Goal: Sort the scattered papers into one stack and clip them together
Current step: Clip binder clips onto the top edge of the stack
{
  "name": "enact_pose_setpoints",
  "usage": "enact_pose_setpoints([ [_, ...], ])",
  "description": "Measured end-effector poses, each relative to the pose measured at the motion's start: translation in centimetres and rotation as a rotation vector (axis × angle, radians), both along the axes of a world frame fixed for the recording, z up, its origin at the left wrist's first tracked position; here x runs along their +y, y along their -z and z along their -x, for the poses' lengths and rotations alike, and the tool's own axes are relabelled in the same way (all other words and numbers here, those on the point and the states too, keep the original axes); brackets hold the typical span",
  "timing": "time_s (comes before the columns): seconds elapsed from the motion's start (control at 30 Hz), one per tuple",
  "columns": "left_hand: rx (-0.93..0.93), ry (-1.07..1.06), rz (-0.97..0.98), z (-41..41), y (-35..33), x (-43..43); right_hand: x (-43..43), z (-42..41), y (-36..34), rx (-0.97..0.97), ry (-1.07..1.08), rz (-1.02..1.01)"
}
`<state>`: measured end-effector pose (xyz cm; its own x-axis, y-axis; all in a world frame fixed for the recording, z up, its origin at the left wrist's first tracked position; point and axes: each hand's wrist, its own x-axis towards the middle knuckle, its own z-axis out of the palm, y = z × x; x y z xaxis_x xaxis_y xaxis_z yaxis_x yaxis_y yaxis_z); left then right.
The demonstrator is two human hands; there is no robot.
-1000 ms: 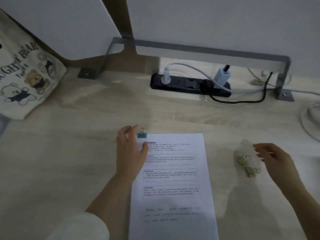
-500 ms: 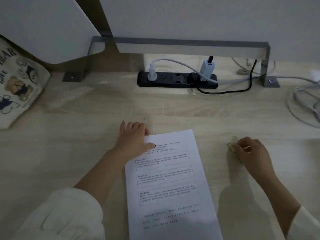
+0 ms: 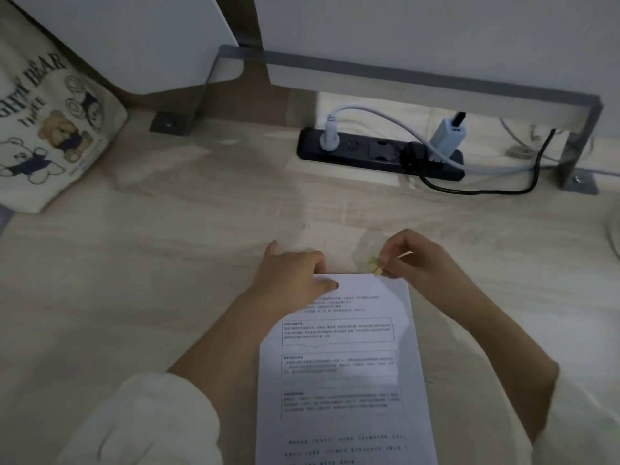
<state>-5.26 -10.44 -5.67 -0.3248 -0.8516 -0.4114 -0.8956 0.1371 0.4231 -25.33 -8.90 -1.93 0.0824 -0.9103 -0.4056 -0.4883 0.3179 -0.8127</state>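
Observation:
A stack of white printed papers (image 3: pixel 342 370) lies on the wooden desk, running from the middle down to the bottom edge. My left hand (image 3: pixel 295 276) rests on the stack's top left corner, thumb pressed flat on the page, and hides that corner. My right hand (image 3: pixel 412 260) pinches a small yellow-green binder clip (image 3: pixel 373 266) between thumb and fingers, right at the top edge of the stack near its right corner. A faint clear plastic bag (image 3: pixel 365 245) lies just behind the clip.
A black power strip (image 3: pixel 379 152) with plugs and cables lies at the back under a grey metal bracket (image 3: pixel 402 77). A canvas tote bag printed with bears (image 3: pixel 43 135) leans at the far left. A white cable loop (image 3: pixel 614 229) shows at the right edge.
My right hand lifted a yellow-green clip from the desk at the right and carried it left to the stack's top edge. My left hand stayed on the top left corner.

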Motion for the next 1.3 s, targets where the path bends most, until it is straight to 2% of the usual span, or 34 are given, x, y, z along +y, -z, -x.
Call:
enact_pose_setpoints([
  [0.13, 0.054, 0.023, 0.051, 0.4, 0.4, 0.0, -1.3, -1.5, 0.8, 0.052, -0.189, -0.032],
  [0.4, 0.243, 0.013, 0.096, -0.1, 1.3, 0.0, -2.9, -2.1, 0.3, 0.195, -0.569, 0.108],
  [0.7, 0.317, 0.003, 0.132, -0.7, 0.1, 0.4, -4.3, -2.8, -0.6, 0.272, -0.84, 0.201],
  [0.83, 0.314, 0.002, 0.144, -1.1, 0.0, 0.5, -5.1, -3.4, -1.0, 0.246, -0.897, 0.189],
  [1.1, 0.374, -0.005, 0.143, -2.2, -0.5, 0.8, -6.9, -4.2, -1.1, 0.093, -0.933, -0.013],
  [1.3, 0.403, -0.038, 0.114, -2.7, -0.1, 0.9, -7.0, -4.8, -1.0, 0.104, -0.917, -0.108],
])
